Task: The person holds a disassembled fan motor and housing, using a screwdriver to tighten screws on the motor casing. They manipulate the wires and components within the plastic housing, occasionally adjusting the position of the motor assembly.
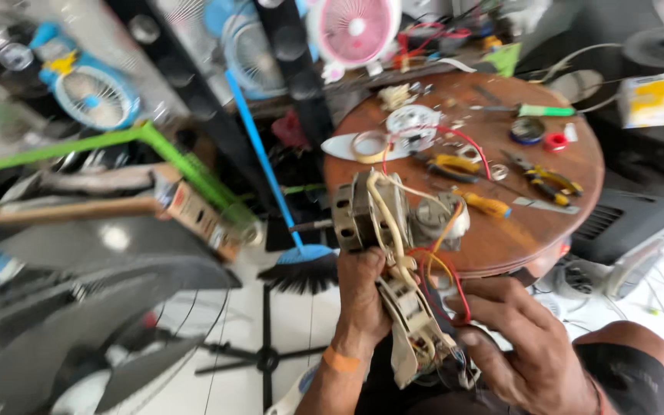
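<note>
The left hand (361, 296), an orange band at its wrist, is clenched around the lower body of a bare grey metal fan motor with cream, red and yellow wires (393, 223), holding it upright just over the six o'clock edge of the round brown wooden table (547, 230). The right hand (520, 338) grasps the cream plastic switch housing (416, 330) that hangs below the motor on those wires, its fingers curled around the lower end. On the table, at about twelve o'clock from the motor, lies a white round plastic fan part (413, 123) with a red wire looping from it. At one o'clock lie yellow-handled pliers (451, 164), and just beside the motor at three o'clock an orange-handled screwdriver (486, 204). A second pair of yellow-handled pliers (547, 178) rests further right, with a small red tape roll (555, 141) and a green-handled tool (545, 111) beyond. At nine o'clock from the motor a blue-handled black-bristled broom (297, 265) stands on the white floor, and a pink table fan (353, 31) stands past the table's far edge.
</note>
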